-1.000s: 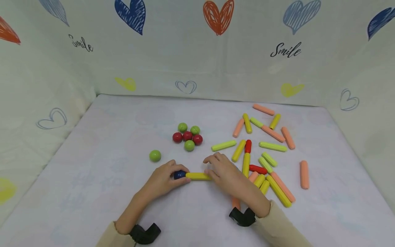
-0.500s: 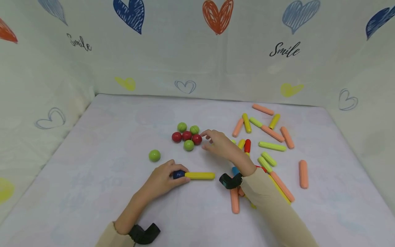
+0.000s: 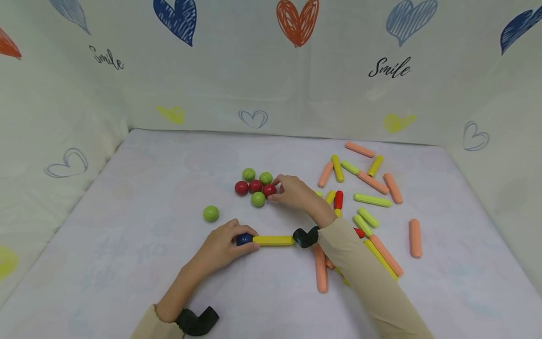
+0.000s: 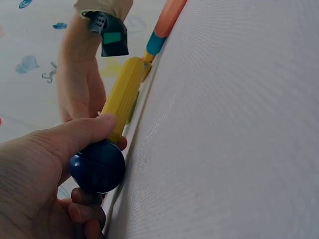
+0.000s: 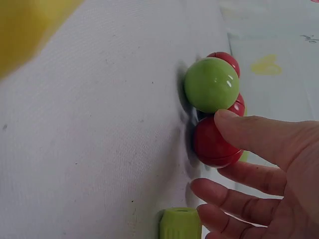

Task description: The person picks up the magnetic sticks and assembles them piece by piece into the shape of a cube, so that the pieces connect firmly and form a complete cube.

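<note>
My left hand (image 3: 221,245) holds a dark blue ball (image 4: 97,167) and the near end of a yellow ribbed rod (image 3: 275,241). Rod and ball meet end to end, and the rod points right over the white table. The left thumb lies along the joint. My right hand (image 3: 296,194) reaches forward to a cluster of balls, its thumb and index finger on either side of a red ball (image 5: 212,144). A green ball (image 5: 212,84) sits right beside that one. Two more red balls (image 3: 242,188) and two further green balls (image 3: 249,174) complete the cluster.
A lone green ball (image 3: 211,213) lies left of the cluster. On the right spread several yellow, peach, red and lime rods, including a peach rod (image 3: 416,238); the right sleeve (image 3: 360,268) covers some. A white curtain (image 3: 338,84) with printed hearts stands behind the table.
My right hand has left the yellow rod's far end, moved forward and closed its thumb and finger on the red ball. The left hand stays on the blue ball and rod.
</note>
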Demonstrator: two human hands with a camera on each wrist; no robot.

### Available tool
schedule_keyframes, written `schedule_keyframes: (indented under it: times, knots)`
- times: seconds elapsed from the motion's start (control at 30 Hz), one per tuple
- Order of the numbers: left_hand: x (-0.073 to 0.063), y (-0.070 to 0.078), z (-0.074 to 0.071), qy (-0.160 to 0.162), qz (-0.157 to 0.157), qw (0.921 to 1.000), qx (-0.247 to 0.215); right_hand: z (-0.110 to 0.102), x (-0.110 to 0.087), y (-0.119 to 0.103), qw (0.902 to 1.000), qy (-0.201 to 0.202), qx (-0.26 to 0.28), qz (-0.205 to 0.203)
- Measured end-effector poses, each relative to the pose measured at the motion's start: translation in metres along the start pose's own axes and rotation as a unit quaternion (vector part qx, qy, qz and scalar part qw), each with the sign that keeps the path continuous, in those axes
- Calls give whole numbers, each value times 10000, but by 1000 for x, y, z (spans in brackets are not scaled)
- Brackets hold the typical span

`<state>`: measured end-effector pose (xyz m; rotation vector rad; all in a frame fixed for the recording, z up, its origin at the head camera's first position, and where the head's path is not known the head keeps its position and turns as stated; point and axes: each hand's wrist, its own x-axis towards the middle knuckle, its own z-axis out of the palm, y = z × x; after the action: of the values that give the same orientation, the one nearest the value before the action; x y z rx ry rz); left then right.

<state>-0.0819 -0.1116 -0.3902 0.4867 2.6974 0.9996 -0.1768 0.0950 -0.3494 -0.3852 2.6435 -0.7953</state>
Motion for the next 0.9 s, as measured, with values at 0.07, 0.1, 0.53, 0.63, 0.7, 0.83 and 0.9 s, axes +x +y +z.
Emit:
schedule_keyframes:
  times: [0.07,0.1,0.53,0.63,0.7,0.83,0.9]
  knots:
    - [0,0,0,3,-14,10000,-15,1,1,1,10000,11,-72,-14]
    - [0,0,0,2,-16,10000,-22,2,2,1,9999,23,-101,-36]
    - [0,0,-1,46,52,10000,13,4,4,2,9991,224,-264,-243]
    - [0,0,-1,33,30,10000,13,4,4,1,9991,185,-287,-264]
    - [1,-1,-1,17,17,10000,12,5,5,1,9989,128,-340,-285]
    - [1,-1,0,0,28,10000,-16,7,6,0,9983,47,-414,-397]
    - [0,-1,0,2,63,10000,-33,8,6,-1,9981,13,-420,-460]
